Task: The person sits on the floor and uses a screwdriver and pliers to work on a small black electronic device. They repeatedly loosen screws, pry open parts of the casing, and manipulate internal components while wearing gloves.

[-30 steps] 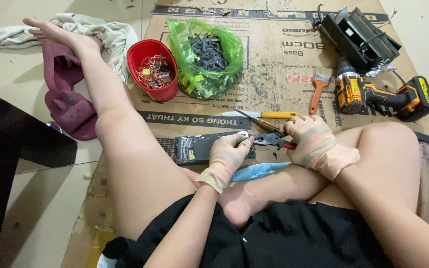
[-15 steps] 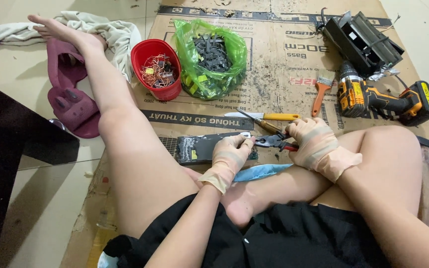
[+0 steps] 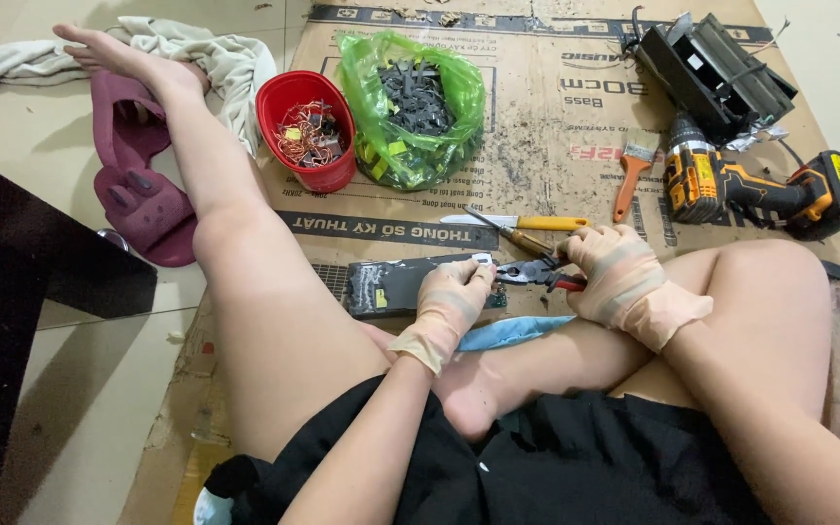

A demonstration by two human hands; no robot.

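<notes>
Right now your left hand (image 3: 454, 297) pinches the near end of one dark circuit board (image 3: 396, 287), which lies flat at the near edge of the cardboard (image 3: 546, 126) just in front of your legs. Your right hand (image 3: 619, 277) is closed around one pair of pliers (image 3: 537, 273), their nose meeting the board by your left fingertips. Judging by the haul, you are well into stripping: one red cup (image 3: 303, 131) holds copper wire and small parts, one green bag (image 3: 415, 107) is heaped with dark pieces, yet this board looks largely whole. Outward lie one yellow-handled knife (image 3: 522, 223), one brush (image 3: 634, 165), one drill (image 3: 751, 185) toward the right edge, and one black casing (image 3: 717, 68) at the far right corner. One slipper (image 3: 138, 165) sits off the left edge.
</notes>
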